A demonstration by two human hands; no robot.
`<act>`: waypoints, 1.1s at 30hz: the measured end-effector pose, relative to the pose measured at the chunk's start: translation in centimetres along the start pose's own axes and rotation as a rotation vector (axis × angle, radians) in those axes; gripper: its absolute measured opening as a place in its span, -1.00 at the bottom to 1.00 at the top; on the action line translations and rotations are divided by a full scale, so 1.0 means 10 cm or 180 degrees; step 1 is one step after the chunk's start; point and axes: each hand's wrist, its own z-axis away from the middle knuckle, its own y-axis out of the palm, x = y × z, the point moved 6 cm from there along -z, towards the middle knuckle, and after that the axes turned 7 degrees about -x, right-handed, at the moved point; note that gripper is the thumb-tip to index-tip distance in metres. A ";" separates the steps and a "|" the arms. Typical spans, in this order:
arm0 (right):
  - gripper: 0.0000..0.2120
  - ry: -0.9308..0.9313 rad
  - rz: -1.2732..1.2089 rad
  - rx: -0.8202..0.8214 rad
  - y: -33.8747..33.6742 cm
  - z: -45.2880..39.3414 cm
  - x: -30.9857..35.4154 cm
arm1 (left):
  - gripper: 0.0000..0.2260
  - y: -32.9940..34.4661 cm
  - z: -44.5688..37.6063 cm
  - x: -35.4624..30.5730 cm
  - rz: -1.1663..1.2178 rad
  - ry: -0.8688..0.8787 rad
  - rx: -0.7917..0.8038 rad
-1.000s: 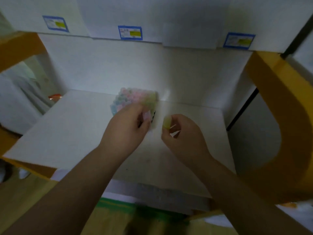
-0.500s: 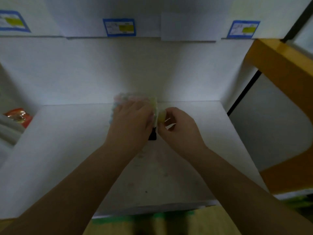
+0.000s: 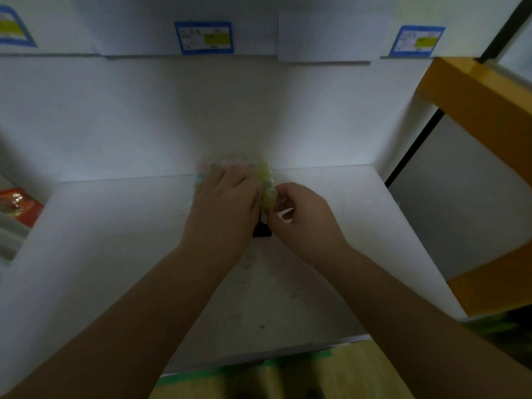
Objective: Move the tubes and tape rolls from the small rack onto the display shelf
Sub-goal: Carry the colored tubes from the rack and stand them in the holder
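A tight cluster of pastel tubes (image 3: 266,173) stands in a small black rack (image 3: 262,232) at the back middle of the white display shelf (image 3: 115,240). My left hand (image 3: 224,205) lies over the cluster from the left, its fingers bent round the tube tops and hiding most of them. Just to the right, my right hand (image 3: 305,220) pinches a yellow-green tube (image 3: 270,197) at the cluster's right edge between thumb and fingertips. No tape rolls are in view.
Blue-framed price labels (image 3: 203,37) (image 3: 416,41) line the shelf edge above. An orange frame (image 3: 483,105) borders the right side. A red packet (image 3: 20,205) lies on the neighbouring shelf at the left. Green tape (image 3: 259,367) marks the floor below the shelf's front edge.
Both hands have moved toward the back of the shelf. The left hand now covers the tubes, and the right hand has brought the yellow-green tube against the cluster's right edge.
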 end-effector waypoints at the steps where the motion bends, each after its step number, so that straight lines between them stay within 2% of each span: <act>1: -0.85 -0.0029 0.0000 -0.0030 -0.01 -0.01 0.01 | -0.86 0.00 0.00 0.00 0.0004 0.0016 -0.0020; 7: -0.86 -0.0058 0.0033 -0.0152 -0.01 -0.03 -0.01 | -0.85 0.01 0.03 0.01 0.0112 0.0001 0.0010; 11: -0.85 -0.0028 0.0004 -0.0120 0.01 -0.06 -0.02 | -0.92 0.00 0.03 0.01 0.0165 0.0030 0.0053; 14: -0.84 0.0005 -0.0104 -0.0149 0.03 -0.05 -0.05 | -0.87 0.03 0.02 0.04 0.0121 0.0010 0.0140; 23: -0.79 0.0134 -0.0032 -0.0062 0.05 -0.11 -0.06 | -0.98 0.01 0.05 0.03 0.0125 -0.0070 -0.0020; 28: -0.77 0.0209 -0.0105 -0.0056 0.04 -0.11 -0.06 | -0.93 0.00 0.05 0.03 0.0101 -0.0043 -0.0060; 33: -0.78 0.0231 -0.0037 -0.0040 0.04 -0.09 -0.05 | -0.98 0.00 0.08 0.01 0.0056 0.0013 -0.0028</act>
